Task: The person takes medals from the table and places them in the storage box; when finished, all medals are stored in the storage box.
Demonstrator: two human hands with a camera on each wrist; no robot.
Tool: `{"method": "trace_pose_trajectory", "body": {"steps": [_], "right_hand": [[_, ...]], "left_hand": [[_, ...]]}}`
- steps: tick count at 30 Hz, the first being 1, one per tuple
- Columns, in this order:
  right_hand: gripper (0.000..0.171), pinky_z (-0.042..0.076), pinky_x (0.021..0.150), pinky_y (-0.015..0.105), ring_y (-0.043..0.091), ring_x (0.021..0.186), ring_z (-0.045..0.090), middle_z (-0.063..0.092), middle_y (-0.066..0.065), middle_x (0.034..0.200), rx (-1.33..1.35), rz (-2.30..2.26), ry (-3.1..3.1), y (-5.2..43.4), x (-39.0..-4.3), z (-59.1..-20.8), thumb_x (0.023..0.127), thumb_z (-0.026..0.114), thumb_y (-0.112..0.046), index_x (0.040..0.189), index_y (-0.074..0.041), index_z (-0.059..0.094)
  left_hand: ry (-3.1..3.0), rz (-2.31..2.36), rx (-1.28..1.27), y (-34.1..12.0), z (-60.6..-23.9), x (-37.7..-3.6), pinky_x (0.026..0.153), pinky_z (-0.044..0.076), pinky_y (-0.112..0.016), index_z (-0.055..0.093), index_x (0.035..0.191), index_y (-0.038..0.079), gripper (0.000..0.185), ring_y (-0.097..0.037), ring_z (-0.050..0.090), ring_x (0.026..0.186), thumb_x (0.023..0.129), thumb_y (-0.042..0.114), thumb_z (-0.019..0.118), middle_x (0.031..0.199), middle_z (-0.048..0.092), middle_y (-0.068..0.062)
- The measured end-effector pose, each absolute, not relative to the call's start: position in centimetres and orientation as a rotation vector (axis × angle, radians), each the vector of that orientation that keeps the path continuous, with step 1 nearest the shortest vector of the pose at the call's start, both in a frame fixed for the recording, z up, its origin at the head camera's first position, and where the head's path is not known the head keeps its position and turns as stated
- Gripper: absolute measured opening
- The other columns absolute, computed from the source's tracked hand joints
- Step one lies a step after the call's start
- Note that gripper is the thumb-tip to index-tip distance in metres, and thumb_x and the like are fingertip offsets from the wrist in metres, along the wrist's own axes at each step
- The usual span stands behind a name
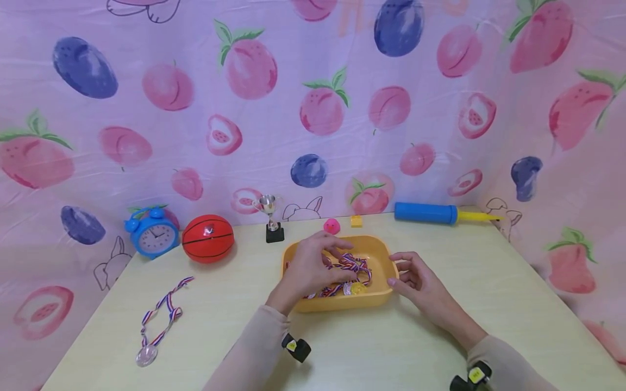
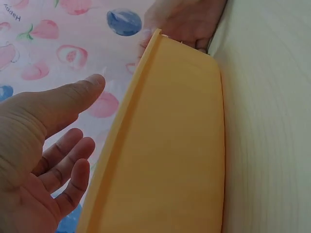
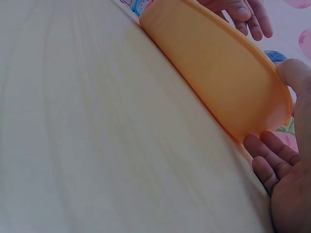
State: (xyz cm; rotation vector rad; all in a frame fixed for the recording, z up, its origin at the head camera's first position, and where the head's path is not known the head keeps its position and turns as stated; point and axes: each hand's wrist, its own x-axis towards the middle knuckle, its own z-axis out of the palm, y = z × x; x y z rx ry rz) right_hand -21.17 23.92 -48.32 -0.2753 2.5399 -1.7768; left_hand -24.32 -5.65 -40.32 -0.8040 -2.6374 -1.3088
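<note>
A yellow plastic basin (image 1: 337,305) sits on the table, with medals on striped red, white and blue ribbons (image 1: 356,264) inside. A gold medal (image 1: 358,288) lies near its front wall. Over the left part of the basin hovers my left hand (image 1: 313,266), its thumb and fingers spread apart with nothing between them. My right hand (image 1: 423,285) holds the basin's right end, thumb at the rim and fingers bent against the outer wall. In the right wrist view the fingertips (image 3: 252,141) are low at the basin's end.
A silver medal (image 1: 146,355) on a ribbon lies at the left. Along the back stand a blue alarm clock (image 1: 155,236), a basketball (image 1: 208,239) and a small trophy (image 1: 271,220). A pink toy (image 1: 332,226), a yellow block (image 1: 356,221) and a blue pump (image 1: 425,213) are farther right.
</note>
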Motion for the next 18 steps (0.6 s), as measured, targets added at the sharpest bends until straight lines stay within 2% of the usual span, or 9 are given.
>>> {"method": "trace_pose_trajectory", "body": {"steps": [3, 8, 10, 15, 18], "right_hand": [[0.055, 0.059, 0.093, 0.022, 0.034, 0.115, 0.065, 0.062, 0.017, 0.142, -0.271, -1.777, 2.543, 23.8, -21.2, -48.3, 0.108, 0.077, -0.026, 0.155, -0.023, 0.049], [0.054, 0.059, 0.093, 0.022, 0.035, 0.115, 0.064, 0.062, 0.018, 0.141, -0.267, -1.793, 2.531, 23.9, -21.1, -48.4, 0.108, 0.078, -0.026, 0.154, -0.022, 0.050], [0.054, 0.059, 0.093, 0.022, 0.035, 0.115, 0.064, 0.062, 0.018, 0.142, -0.268, -1.798, 2.528, 23.9, -21.2, -48.5, 0.108, 0.078, -0.026, 0.154, -0.022, 0.050], [0.054, 0.059, 0.093, 0.022, 0.035, 0.115, 0.064, 0.062, 0.018, 0.142, -0.270, -1.796, 2.527, 23.9, -21.2, -48.5, 0.108, 0.077, -0.026, 0.154, -0.022, 0.050], [0.054, 0.059, 0.093, 0.022, 0.035, 0.115, 0.064, 0.062, 0.018, 0.143, -0.270, -1.792, 2.529, 23.9, -21.2, -48.4, 0.108, 0.077, -0.026, 0.154, -0.022, 0.050]], "left_hand": [[-2.635, -1.299, -0.790, -5.9, -40.2, -24.2, 0.088, 0.063, -0.037, 0.083, 0.127, 0.026, 0.051, -0.018, 0.070, 0.104, 0.081, 0.035, 0.103, 0.114, 0.070, 0.010], [-2.610, -1.326, -0.799, -6.2, -39.9, -24.0, 0.089, 0.065, -0.045, 0.083, 0.127, 0.025, 0.049, -0.014, 0.067, 0.102, 0.083, 0.030, 0.103, 0.113, 0.069, 0.010], [-2.587, -1.325, -0.816, -6.5, -39.8, -24.0, 0.089, 0.065, -0.043, 0.083, 0.127, 0.023, 0.048, -0.014, 0.068, 0.101, 0.083, 0.029, 0.102, 0.113, 0.070, 0.009], [-2.524, -1.291, -0.841, -7.9, -40.0, -23.9, 0.088, 0.062, -0.034, 0.083, 0.128, 0.019, 0.047, -0.022, 0.072, 0.103, 0.084, 0.023, 0.101, 0.115, 0.073, 0.006], [-2.507, -1.266, -0.830, -9.0, -40.2, -23.8, 0.091, 0.061, -0.040, 0.083, 0.128, 0.017, 0.047, -0.027, 0.072, 0.106, 0.085, 0.022, 0.100, 0.116, 0.074, 0.004]]}}
